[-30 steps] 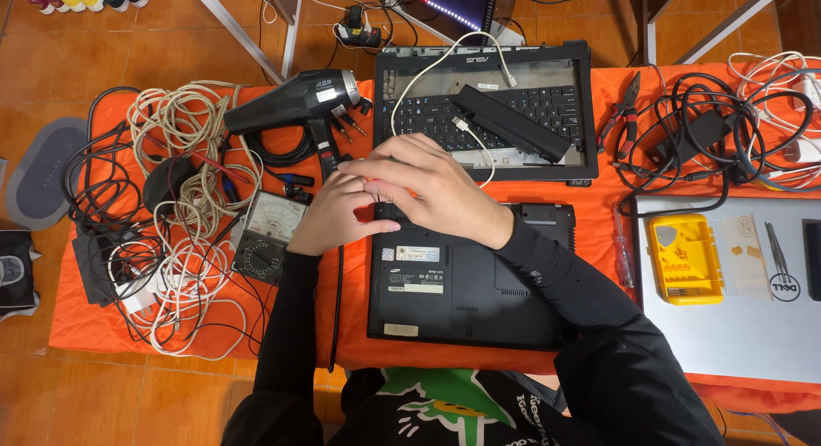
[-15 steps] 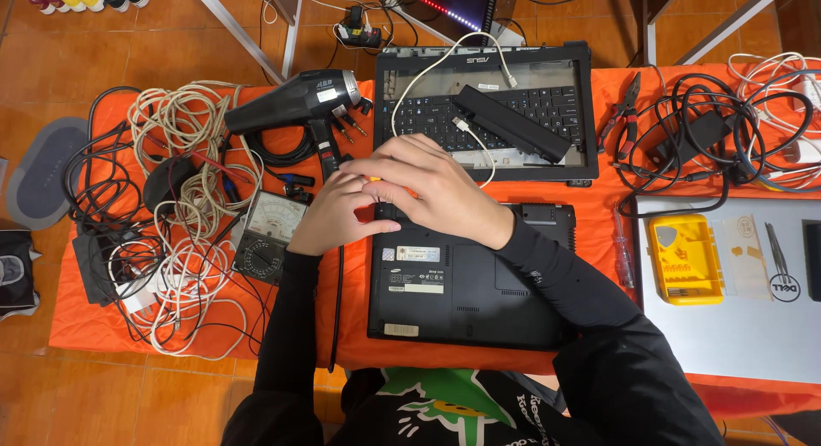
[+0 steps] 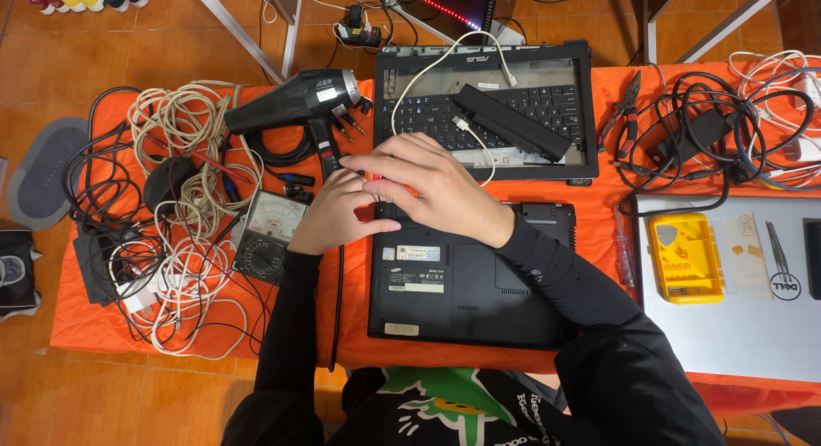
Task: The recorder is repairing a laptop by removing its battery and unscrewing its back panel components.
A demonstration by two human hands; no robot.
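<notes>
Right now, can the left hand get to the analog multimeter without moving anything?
Probably yes. The left hand sits right beside the multimeter, with only bare orange cloth between them. The cable tangle lies on its far side.

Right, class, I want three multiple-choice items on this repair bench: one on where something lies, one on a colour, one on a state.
1. Where does the heat gun lie?
A. left of the open laptop shell
B. on the silver laptop
C. on the floor

2. What colour is the small parts case?
A. blue
B. yellow
C. white

3. How does the black laptop under the hands lie?
A. open, screen lit
B. standing on edge
C. closed, underside up

Answers: 1 A, it lies on the orange cloth beside the keyboard shell. 2 B, the case is yellow, resting on the silver laptop. 3 C, labels and vents face up beneath the left hand and right hand.
</notes>
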